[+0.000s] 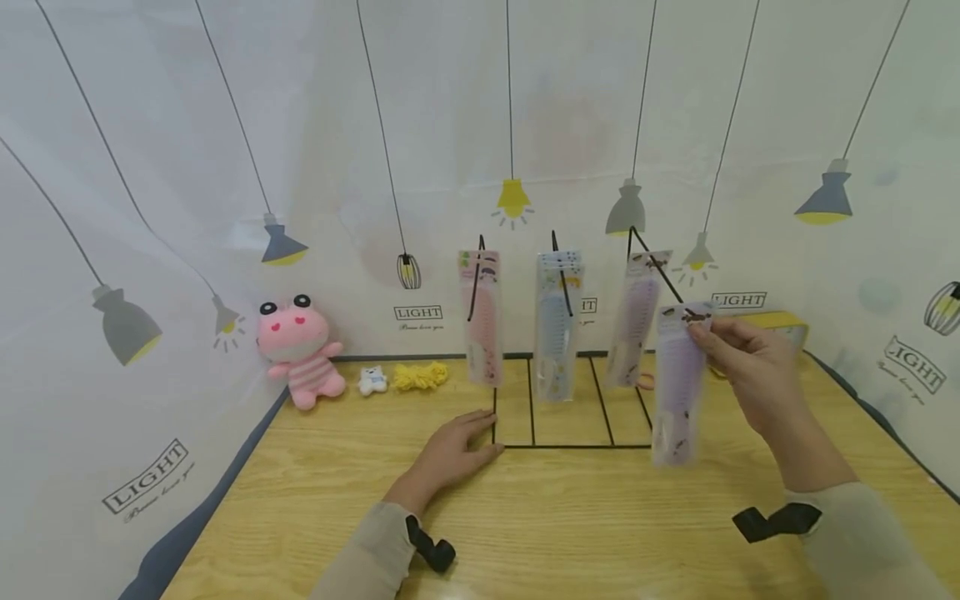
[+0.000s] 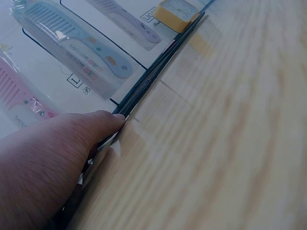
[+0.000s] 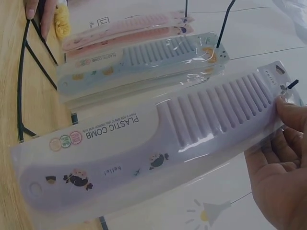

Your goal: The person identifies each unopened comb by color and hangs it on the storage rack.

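Observation:
My right hand (image 1: 757, 375) pinches the top of a packaged purple comb (image 3: 96, 167) between thumb and fingers. A black hook tip (image 3: 293, 84) pokes through the top of that packet. Behind it, another purple comb packet (image 1: 636, 325) hangs on the same hook of a black wire rack (image 1: 577, 447). My left hand (image 1: 453, 450) rests on the rack's front left corner with its fingers stretched out, the thumb touching the base wire in the left wrist view. Blue comb packets (image 1: 558, 333) hang on the middle hook, pink comb packets (image 1: 482, 325) on the left one.
At the back left of the wooden table (image 1: 570, 533) sit a pink plush toy (image 1: 303, 350), a small white bear figure (image 1: 372, 380) and a bundle of yellow yarn (image 1: 420, 377). A yellow box-like clock (image 2: 176, 14) stands behind the rack at right.

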`<state>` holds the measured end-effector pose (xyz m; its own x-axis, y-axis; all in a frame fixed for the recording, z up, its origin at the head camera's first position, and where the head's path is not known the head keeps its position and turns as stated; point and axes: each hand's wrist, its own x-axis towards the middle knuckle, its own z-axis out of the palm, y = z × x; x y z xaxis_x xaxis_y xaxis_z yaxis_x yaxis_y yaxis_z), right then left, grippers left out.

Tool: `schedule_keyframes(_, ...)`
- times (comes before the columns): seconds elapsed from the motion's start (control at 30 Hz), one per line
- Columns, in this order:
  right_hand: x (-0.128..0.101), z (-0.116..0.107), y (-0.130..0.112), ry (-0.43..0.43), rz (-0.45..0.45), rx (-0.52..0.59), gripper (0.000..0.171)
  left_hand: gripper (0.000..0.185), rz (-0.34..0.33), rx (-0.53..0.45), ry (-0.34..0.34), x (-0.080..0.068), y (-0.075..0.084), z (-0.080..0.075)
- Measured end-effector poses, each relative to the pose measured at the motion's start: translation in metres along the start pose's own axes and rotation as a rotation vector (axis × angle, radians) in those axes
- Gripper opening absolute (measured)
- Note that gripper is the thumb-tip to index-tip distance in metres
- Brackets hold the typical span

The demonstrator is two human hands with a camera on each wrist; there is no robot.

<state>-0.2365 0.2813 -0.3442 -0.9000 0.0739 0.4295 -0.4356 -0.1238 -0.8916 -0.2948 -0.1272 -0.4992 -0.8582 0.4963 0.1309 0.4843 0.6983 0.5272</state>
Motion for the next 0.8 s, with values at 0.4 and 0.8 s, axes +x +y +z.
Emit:
schedule_keyframes(0.4,0.021,0.006,0.015,0.045,0.053,0.046,0.007,0.061,0.002,-0.001,-0.001,0.000,-0.001,0.001)
schedule_keyframes(0.8,0.047,0.015,0.028,0.109,0.081,-0.004,0.027,0.060,0.000,0.004,0.001,0.001,-0.001,0.001)
